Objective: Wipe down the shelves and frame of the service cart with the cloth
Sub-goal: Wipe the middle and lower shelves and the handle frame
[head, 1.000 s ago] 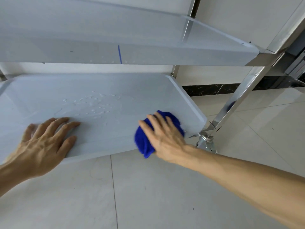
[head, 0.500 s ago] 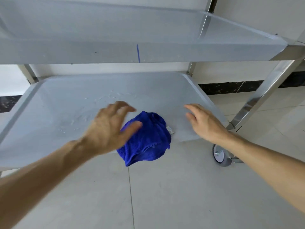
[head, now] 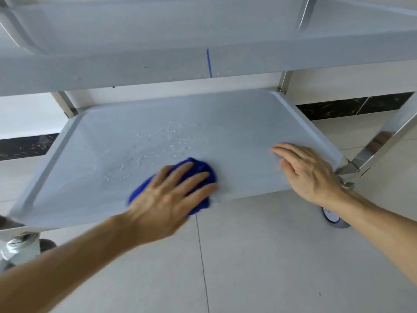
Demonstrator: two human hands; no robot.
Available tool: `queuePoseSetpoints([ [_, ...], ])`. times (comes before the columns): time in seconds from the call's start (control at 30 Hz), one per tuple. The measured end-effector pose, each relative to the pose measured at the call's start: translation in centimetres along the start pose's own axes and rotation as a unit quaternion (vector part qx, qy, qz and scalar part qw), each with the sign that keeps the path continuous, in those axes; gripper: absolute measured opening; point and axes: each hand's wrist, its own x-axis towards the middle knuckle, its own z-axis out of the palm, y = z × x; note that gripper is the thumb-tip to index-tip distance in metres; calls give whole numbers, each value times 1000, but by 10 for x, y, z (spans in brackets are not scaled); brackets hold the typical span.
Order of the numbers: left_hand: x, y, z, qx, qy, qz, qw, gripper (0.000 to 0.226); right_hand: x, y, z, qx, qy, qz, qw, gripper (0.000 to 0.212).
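**Cloth under the left hand, wet patch just beyond it**

On the lower shelf (head: 237, 123) of the cart, near the front edge and about mid-width, the left hand (head: 171, 195) is flat on top of the cloth (head: 202, 164), fingers straight and spread, pressing it down rather than gripping it. Most of the cloth is hidden under the palm; you only see blue sticking out past the fingertips and at both sides of the hand.

What matters for the next swipe, I'd say: the droplets (head: 167, 141) lie up and a bit left of the cloth, farther back on the shelf, starting just beyond the fingertips. So the push probably goes away from the body and slightly left. The left hand is clearly the nearer one to that wet patch.

The right hand (head: 309, 172) rests open on the shelf near the right front corner, fingers straight, holding nothing. Looks like it's just steadying the cart, close to the shiny metal post (head: 383, 141), with a wheel (head: 334, 219) below it.

Cloth itself: deep blue, bunched up into a rough wad, soft-looking, no clear long axis. Hand's a little blurry, so I can't tell if the thumb hooks any fabric.

Upper shelf (head: 158, 68) hangs over the back part, so reach in there looks tighter.
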Motion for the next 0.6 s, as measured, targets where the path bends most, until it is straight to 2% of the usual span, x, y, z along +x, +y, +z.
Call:
queuePoseSetpoints([
  [0.1, -83, -57, 1, -26, 9, -71, 997, 56, -1, -3, 1, -6, 10, -2, 1000, 40],
  [0.23, -135, -92, -3, -55, -45, -202, 977, 73, 1, -4, 3, -21, 0, -1, 1000, 36],
  [0.3, -125, -85, -3, -57, -49, -226, 971, 74, 2, -4, 4, -20, -14, 13, 1000, 34],
  [0.43, -67, -50, -9, -86, -27, -216, 972, 70, 4, -4, 3, -11, -33, 42, 999, 37],
  [0.53, 1, -8, -13, -80, -80, -200, 973, 83, 4, -4, -1, -7, -49, 52, 997, 38],
  [0.6, 38, 18, -14, -135, -96, -189, 968, 88, 2, -4, -2, -3, -51, 53, 997, 39],
])
